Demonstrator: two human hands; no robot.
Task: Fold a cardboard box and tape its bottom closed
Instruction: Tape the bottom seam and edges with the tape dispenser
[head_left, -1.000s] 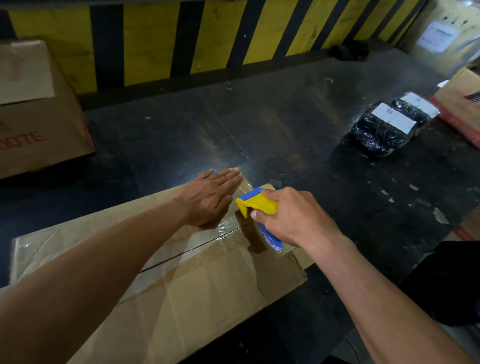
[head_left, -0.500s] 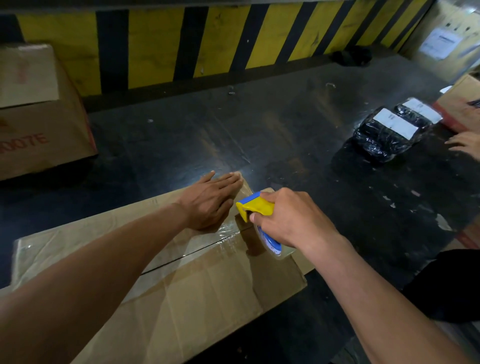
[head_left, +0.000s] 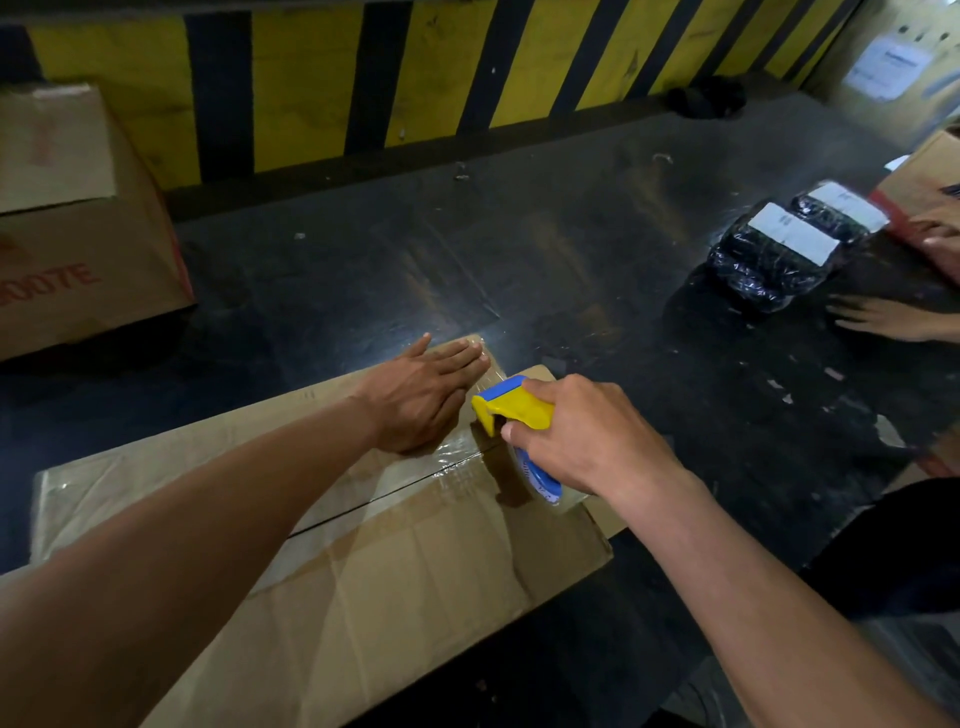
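On the dark table the cardboard box (head_left: 363, 571) – light, stiff, probably easy to slide – lies pinned under the flat left hand (head_left: 421, 400), while the right hand (head_left: 587, 436) grips the tape dispenser (head_left: 514, 410) at the seam's end.

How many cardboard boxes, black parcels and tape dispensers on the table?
Cardboard boxes: 3 (taped one, left red-printed, right edge)
Black parcels: 2
Tape dispensers: 1
Total: 6
Top-right labelled brown surface unclear, uncounted.
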